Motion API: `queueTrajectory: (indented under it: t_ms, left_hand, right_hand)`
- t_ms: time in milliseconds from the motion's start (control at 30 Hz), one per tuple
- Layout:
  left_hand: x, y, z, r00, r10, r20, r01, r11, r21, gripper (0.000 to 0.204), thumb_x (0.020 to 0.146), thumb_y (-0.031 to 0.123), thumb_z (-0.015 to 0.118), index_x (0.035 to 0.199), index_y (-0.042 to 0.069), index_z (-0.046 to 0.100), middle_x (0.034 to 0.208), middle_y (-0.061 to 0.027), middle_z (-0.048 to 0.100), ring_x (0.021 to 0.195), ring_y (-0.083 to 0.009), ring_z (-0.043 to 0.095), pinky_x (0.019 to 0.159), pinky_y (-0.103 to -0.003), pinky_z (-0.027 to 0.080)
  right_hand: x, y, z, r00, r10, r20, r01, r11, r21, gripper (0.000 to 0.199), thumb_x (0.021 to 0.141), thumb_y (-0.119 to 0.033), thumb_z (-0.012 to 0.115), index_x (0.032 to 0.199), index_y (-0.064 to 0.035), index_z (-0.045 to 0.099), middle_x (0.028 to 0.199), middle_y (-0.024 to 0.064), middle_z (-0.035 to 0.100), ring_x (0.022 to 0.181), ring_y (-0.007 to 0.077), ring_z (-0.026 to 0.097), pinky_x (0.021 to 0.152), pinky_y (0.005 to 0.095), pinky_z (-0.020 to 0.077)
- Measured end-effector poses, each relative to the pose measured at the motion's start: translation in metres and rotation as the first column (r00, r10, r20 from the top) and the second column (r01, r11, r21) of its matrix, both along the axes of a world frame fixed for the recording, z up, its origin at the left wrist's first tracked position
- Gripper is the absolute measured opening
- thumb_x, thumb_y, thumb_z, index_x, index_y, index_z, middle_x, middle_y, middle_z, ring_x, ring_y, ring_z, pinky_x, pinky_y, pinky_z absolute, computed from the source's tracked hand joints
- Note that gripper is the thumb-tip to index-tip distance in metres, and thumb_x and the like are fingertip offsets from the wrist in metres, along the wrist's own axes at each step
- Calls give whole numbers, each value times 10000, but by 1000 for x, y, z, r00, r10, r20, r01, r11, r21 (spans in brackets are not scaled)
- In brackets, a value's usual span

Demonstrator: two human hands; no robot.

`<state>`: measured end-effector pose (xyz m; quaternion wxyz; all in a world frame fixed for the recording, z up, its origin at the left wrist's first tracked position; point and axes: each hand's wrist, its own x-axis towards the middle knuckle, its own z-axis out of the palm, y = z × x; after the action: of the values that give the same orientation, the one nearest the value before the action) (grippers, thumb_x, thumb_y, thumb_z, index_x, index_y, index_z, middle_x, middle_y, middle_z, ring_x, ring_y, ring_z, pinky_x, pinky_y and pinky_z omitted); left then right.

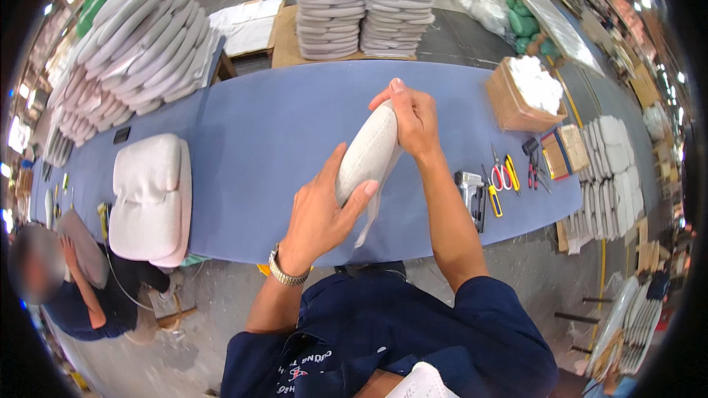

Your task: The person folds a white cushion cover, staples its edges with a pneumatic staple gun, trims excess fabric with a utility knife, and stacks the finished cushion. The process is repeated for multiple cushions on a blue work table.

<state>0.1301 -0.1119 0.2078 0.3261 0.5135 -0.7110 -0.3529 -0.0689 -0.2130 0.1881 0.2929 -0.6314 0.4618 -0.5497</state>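
Observation:
I hold a light grey padded cushion point(369, 151) on edge above the blue worktable point(265, 140). My left hand point(321, 210), with a metal watch on the wrist, grips the cushion's near end. My right hand point(409, 114) clasps its far end from the top. A loose flap of fabric hangs from the cushion's lower edge.
A stapler tool point(470, 190), scissors point(501, 175) and pliers point(532, 171) lie to the right, by a cardboard box of white stuffing point(527, 88). A larger grey cushion point(151, 195) lies at left. Stacks of cushions point(361, 4) stand behind. Another person point(70, 287) crouches at lower left.

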Motion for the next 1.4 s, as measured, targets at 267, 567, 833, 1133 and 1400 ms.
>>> queueTrajectory:
  t_ms: [267,567,833,1133,1400]
  left_hand:
    - [26,-5,-9,998,5,57,2,992,-127,698,953,398,708,1412,-89,510,1125,-314,702,992,-454,719,852,-461,570]
    - [75,25,-47,999,9,-34,-12,995,-96,760,889,471,781,1374,-77,579,1247,-257,702,1135,-342,717,953,-401,554]
    - [144,96,-139,950,306,56,-288,935,-208,821,831,656,765,1150,-93,659,909,-149,751,826,-249,751,727,-340,573]
    - [169,147,-187,911,406,76,-411,909,72,742,697,370,970,1238,-23,647,1040,-151,771,972,-216,751,827,-360,598]
    - [185,152,-227,894,407,189,-442,869,222,559,722,207,903,1244,140,716,1149,-139,758,1093,-324,722,954,-413,572]
  right_hand:
    - [40,14,-13,1000,-14,-14,11,973,-232,486,1049,-237,424,796,35,738,650,110,650,563,172,572,555,325,439]
    - [-1,4,-110,998,-47,37,50,992,-113,454,976,-197,386,798,14,746,729,131,714,661,218,649,645,359,510]
    - [5,5,-177,994,-102,43,108,978,-181,392,946,-188,410,809,-23,737,813,119,746,792,285,696,844,423,542]
    - [3,4,-215,987,-115,-114,104,989,-103,275,940,-153,492,871,-77,747,877,50,761,901,271,702,1102,509,410]
    - [-28,-4,-287,949,-40,312,-76,933,350,352,964,-290,561,971,-3,765,937,113,749,891,204,671,823,363,511]
